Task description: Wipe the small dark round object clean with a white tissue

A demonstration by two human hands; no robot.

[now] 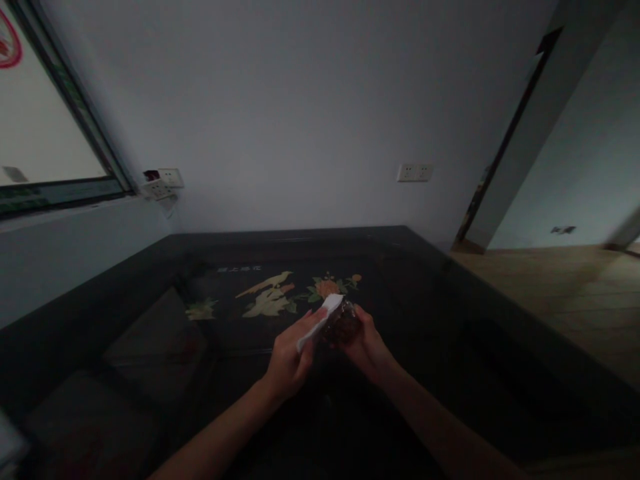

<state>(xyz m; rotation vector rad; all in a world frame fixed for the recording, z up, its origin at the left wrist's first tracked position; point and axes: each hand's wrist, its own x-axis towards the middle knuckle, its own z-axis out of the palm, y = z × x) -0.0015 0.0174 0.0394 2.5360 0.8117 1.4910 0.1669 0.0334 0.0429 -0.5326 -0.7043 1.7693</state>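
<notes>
My left hand (293,350) is closed on a folded white tissue (320,323), with the thumb on the near side. The tissue's upper end rests against a small, dark, see-through object (343,325) with glints along its rim, perhaps a glass. My right hand (366,343) grips that object from the right and below. Both hands are close together above the middle of a dark, glossy table (400,267). The room is dim, so the object's exact shape and anything inside it cannot be made out.
Yellow bird and flower artwork (270,293) decorates the tabletop beyond my hands. A pale wall (300,133) with a double socket (415,173) stands behind the table. A window (50,113) is at the left, and wooden floor (540,293) shows at the right. Part of a whitish object (10,437) enters at lower left.
</notes>
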